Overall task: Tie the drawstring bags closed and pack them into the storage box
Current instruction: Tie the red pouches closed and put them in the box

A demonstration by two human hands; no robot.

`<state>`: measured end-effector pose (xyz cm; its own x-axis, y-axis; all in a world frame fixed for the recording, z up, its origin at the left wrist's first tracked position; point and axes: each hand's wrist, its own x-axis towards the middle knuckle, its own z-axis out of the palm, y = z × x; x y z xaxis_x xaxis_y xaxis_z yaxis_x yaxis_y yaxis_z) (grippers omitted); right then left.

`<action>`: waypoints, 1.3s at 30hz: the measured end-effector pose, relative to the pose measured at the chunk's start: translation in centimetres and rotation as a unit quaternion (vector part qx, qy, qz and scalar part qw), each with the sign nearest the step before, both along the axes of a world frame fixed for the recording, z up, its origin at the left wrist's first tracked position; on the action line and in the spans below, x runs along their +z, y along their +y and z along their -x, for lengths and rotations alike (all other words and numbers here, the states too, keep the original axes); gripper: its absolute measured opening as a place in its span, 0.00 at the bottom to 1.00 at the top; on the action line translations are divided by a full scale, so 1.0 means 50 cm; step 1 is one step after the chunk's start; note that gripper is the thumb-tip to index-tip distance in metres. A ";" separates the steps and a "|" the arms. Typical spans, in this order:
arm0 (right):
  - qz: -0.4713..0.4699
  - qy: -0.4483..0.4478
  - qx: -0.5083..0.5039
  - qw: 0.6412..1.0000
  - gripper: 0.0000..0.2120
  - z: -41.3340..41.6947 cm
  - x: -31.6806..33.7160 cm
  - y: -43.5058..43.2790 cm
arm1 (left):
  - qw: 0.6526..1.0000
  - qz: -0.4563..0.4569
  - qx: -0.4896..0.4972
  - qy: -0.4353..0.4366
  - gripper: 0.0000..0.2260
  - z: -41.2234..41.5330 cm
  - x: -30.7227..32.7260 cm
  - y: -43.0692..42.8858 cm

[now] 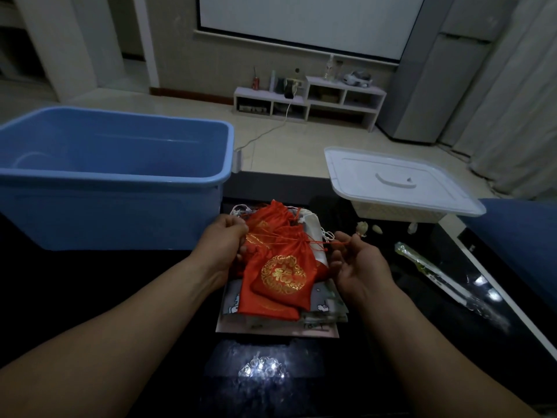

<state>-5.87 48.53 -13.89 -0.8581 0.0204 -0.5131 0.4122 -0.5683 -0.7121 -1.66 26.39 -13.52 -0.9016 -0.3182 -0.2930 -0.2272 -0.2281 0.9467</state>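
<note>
Head view: blue storage box [114, 164] stands left on the dark table [346, 387], white lid [401, 182] to the right, red drawstring bags [280, 276] piled between. Left hand [224, 239] fingers pinch the red cord [339, 243] beside the pile; right hand [358, 260], palm up, pinches its other end.

White shelf unit [271, 98] by far wall, red can [256, 83] on top — screen [301, 19] above; curtain [518, 101] at rt.

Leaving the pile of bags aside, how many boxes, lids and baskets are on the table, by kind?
Blue box: 1
White lid: 1
White basket: 1
Total: 3
</note>
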 end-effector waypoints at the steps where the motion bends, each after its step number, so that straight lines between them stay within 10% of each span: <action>1: -0.002 -0.001 0.001 1.000 0.17 0.000 0.000 0.000 | 1.000 -0.016 0.009 0.005 0.07 -0.001 0.000 0.001; 8: -0.206 0.110 0.030 0.972 0.14 -0.018 0.046 -0.006 | 0.993 0.011 -0.104 0.053 0.06 -0.020 0.057 0.006; 17: -0.490 0.376 0.123 0.777 0.15 -0.048 0.110 -0.051 | 0.926 0.287 -0.195 0.147 0.07 -0.020 0.098 0.090; 22: -0.601 0.428 0.119 0.665 0.15 -0.045 0.105 -0.065 | 0.930 0.252 -0.190 0.188 0.08 -0.013 0.102 0.096; 28: -0.356 0.304 0.210 0.858 0.14 -0.029 0.099 -0.042 | 0.950 0.208 -0.165 0.164 0.15 0.009 0.087 0.074; 39: -0.290 0.274 0.260 0.879 0.11 -0.032 0.034 -0.060 | 0.975 0.101 -0.139 0.139 0.12 0.038 0.055 0.047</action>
<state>-4.29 45.54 -12.20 -0.9440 -0.3258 -0.0517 0.0129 0.1202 -0.9927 -3.56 28.76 -10.79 -0.9969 -0.0769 0.0177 0.0175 0.0040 0.9998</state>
